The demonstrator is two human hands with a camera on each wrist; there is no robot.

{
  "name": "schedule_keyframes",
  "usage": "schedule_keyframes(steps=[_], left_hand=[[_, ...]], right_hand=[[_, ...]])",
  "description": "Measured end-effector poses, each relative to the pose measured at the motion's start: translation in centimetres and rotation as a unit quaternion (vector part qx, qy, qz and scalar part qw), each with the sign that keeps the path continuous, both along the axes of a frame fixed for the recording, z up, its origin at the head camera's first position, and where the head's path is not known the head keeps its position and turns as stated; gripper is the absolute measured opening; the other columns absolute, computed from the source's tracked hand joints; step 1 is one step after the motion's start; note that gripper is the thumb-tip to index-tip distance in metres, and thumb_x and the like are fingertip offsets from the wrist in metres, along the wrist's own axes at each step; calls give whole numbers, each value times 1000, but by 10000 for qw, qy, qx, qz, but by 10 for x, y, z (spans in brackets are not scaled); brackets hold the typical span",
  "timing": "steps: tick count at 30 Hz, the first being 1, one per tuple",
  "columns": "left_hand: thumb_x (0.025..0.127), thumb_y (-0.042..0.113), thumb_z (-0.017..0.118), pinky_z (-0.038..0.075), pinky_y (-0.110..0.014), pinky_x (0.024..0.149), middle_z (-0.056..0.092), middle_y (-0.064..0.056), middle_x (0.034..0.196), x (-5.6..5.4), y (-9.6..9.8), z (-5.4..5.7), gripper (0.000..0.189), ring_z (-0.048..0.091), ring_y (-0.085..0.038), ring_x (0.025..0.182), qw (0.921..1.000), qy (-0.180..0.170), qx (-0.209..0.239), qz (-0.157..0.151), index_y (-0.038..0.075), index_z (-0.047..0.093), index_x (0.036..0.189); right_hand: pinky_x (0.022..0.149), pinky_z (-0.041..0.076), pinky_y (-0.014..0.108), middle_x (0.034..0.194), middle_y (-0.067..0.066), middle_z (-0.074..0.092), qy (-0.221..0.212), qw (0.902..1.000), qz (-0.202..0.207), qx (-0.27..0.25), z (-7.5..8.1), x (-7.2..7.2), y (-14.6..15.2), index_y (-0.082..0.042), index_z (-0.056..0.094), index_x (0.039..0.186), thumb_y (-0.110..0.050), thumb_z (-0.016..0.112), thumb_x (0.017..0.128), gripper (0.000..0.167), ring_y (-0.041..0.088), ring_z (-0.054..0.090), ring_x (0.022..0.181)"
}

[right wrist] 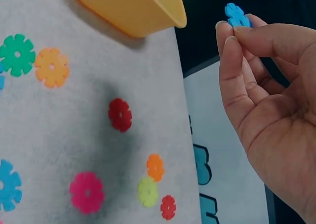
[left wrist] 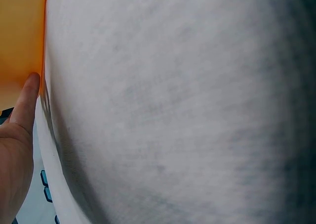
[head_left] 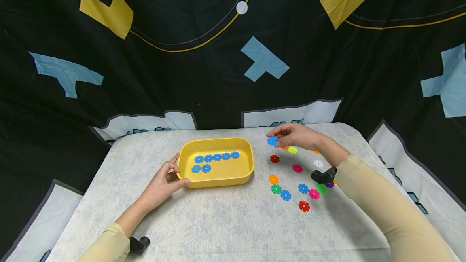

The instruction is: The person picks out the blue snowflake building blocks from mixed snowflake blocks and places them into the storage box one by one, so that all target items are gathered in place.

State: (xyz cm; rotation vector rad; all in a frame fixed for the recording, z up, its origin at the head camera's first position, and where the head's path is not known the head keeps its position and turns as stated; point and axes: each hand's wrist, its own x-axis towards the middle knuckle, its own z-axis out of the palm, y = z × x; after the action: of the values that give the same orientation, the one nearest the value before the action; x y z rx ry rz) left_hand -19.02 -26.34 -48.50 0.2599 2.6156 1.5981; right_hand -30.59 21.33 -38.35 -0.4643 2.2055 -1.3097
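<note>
Between thumb and fingertips my right hand (head_left: 296, 136) pinches a blue notched plastic disc (head_left: 272, 141), held up above the far part of the table; the right wrist view shows the same blue disc (right wrist: 237, 15) tilted, its lower edge covered by the fingers. My left hand (head_left: 165, 181) grips the left end of a yellow plastic basin (head_left: 218, 182), thumb against the front wall and fingers at the left rim. Inside the basin lie several blue discs (head_left: 217, 157) in a back row, with two more blue discs (head_left: 206, 168) in front.
Right of the basin, loose notched discs lie scattered: a red disc (head_left: 303, 206), a green disc (head_left: 276, 189), an orange disc (head_left: 274, 179), a white disc (head_left: 318, 163), pink ones and two blue discs (head_left: 285, 195). A dark curtain (head_left: 204, 92) hangs behind the cloth-covered table (head_left: 218, 221).
</note>
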Motion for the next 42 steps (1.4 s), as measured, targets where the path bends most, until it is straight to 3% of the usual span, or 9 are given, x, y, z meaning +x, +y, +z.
schedule_keyframes(steps=[4, 15, 27, 37, 42], left_hand=[[86, 43, 83, 51, -23, 94, 16, 5, 170, 0, 0, 1, 56, 61, -31, 124, 10000, -10, -3, 17, 9, 46, 111], [87, 39, 83, 51, -19, 92, 17, 5, 170, -1, -1, 2, 53, 61, -31, 124, 10000, 5, 19, 25, 9, 46, 110], [88, 37, 82, 50, -17, 92, 16, 2, 170, -2, -5, 0, 54, 60, -32, 125, 9998, 38, 176, -71, 6, 44, 111], [89, 36, 82, 50, -19, 93, 15, 3, 170, -1, -4, -2, 54, 60, -31, 124, 9997, 8, 206, -89, 5, 44, 113], [89, 35, 82, 51, -19, 92, 16, 3, 170, 0, -2, -2, 54, 62, -30, 121, 9996, 17, 246, -102, 4, 44, 112]], right_hand=[[91, 57, 38, 126, 13, 62, 3, 10000, 95, 8, 3, -3, -9, -13, 65, 134, -13, 71, 95, 40, 35, 58, 112], [93, 56, 37, 122, 17, 62, -250, 9985, 273, -412, 10, -13, -30, -2, 59, 138, -6, 67, 97, 42, 48, 55, 116], [96, 56, 40, 121, 17, 61, -390, 9971, 381, -528, 12, -16, -57, -3, 62, 133, 0, 64, 97, 37, 51, 53, 119], [98, 54, 41, 120, 16, 63, -408, 9954, 707, -496, 9, -15, -89, -5, 65, 132, -2, 65, 97, 34, 34, 60, 108], [105, 47, 53, 117, 17, 62, -413, 9947, 803, -486, 6, -16, -105, -8, 67, 129, -1, 65, 97, 33, 27, 59, 100]])
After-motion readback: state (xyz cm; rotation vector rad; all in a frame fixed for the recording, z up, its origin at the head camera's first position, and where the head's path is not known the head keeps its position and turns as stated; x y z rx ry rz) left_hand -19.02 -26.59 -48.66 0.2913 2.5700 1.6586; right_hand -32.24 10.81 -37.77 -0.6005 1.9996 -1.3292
